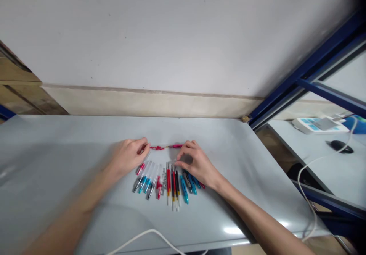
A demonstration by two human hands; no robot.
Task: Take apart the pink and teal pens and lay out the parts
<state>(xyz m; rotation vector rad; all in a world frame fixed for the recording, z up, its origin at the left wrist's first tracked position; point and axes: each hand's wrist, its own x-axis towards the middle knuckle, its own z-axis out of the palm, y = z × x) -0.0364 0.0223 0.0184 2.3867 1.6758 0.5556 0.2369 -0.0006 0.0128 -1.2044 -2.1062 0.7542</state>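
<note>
My left hand (134, 152) is closed, its fingertips at the near end of a pink pen part with a clip (157, 148). In line with it lies a pink pen barrel (175, 146), whose thin tip points left; my right hand covers its other end. My right hand (196, 162) has thumb and forefinger bent together just above the top ends of the pen refills (172, 182). Anything small between those fingertips cannot be made out. Clear pen tubes with coloured ends (148, 180) lie below my left hand. Blue and dark pen grips (184, 188) sit partly under my right hand.
Small springs (163, 180) lie between the tubes and refills on the grey table (71, 144). A white cable (151, 231) crosses the front edge. Right of a blue metal frame (286, 73), a second table holds a black mouse (341, 146) and a white device (318, 125).
</note>
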